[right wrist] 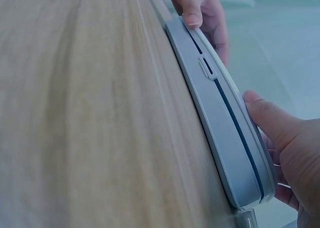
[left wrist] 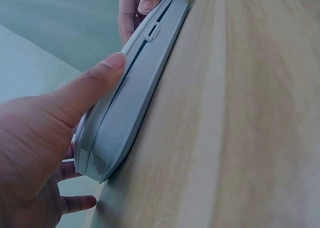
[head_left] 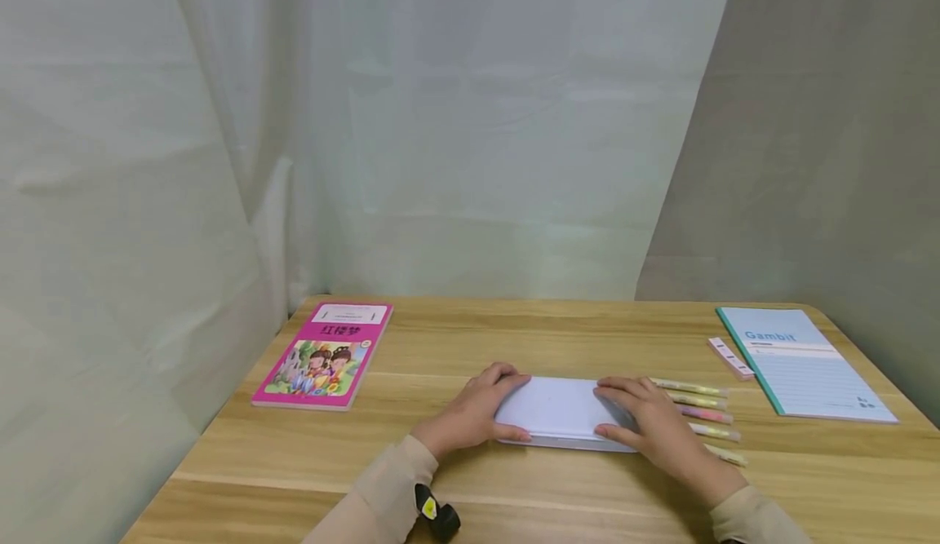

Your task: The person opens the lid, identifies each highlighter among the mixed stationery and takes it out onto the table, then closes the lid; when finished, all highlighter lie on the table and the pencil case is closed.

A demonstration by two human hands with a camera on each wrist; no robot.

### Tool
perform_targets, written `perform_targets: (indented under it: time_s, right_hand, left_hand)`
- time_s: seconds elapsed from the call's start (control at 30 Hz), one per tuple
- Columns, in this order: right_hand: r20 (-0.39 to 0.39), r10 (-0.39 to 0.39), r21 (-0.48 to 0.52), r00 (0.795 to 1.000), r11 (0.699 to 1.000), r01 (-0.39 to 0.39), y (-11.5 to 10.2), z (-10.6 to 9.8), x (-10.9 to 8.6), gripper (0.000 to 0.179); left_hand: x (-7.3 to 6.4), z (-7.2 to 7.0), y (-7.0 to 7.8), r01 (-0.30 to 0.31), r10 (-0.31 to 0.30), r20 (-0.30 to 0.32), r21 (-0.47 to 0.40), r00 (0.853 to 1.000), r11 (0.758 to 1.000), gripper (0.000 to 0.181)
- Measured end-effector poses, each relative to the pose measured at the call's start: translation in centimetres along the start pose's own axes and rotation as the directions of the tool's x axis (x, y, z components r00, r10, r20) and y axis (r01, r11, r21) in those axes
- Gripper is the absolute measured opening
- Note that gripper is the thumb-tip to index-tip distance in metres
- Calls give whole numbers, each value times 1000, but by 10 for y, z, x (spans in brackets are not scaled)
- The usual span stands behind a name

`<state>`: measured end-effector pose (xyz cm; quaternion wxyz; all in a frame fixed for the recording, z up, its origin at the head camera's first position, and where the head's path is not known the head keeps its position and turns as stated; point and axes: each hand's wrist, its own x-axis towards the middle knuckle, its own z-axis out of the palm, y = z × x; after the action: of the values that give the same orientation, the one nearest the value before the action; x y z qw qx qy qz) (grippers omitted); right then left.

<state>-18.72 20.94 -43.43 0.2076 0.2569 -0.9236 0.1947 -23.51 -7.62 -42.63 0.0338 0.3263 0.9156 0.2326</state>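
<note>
A white pencil case [head_left: 554, 407] with rounded corners lies flat on the wooden table, its lid down. A dark seam runs along its front side, with a small latch [left wrist: 152, 32] at the middle. My left hand [head_left: 476, 412] grips the left end, thumb at the lid's front edge and fingers round the back. At the right end, my right hand [head_left: 652, 426] holds the case the same way, with its thumb [right wrist: 265, 110] against the lid's edge. Both wrist views show the thumbs on the lid side of the seam.
Several highlighters [head_left: 705, 415] lie in a row just right of the case, partly behind my right hand. Farther right are a small pink-and-white strip [head_left: 730, 358] and a notebook [head_left: 804, 364]. A pink book [head_left: 323, 356] lies at the left table edge. Curtains hang behind the table.
</note>
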Motion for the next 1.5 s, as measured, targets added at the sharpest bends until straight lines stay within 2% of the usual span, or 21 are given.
perform_targets:
  time_s: [0.27,0.67,0.87,1.17,1.37,1.5]
  right_hand:
    - [8,-11,-26,1000,1000,11,-2,1,1,50]
    - [9,-16,-40,1000,999,17,-1,4,0,52]
    - [-9,-32,-89,999,996,31,1,4,0,53]
    - [47,-49,-105,998,993,54,0,-2,5,51]
    - [41,-82,-101,996,991,86,-2,-6,9,49]
    - [30,-78,-82,997,993,80,-1,-12,16,49]
  left_hand:
    - [-1,2,-2,9,-9,-5,-17,1000,1000,83]
    - [-2,2,-2,8,-8,-3,4,1000,1000,84]
    - [-1,2,-3,1,-1,-9,24,1000,1000,83]
    - [-1,0,-3,-33,35,-16,105,999,994,82]
    - [0,-4,-2,-66,70,-21,163,997,984,81]
    - [1,-9,-5,-70,86,-56,240,995,968,81]
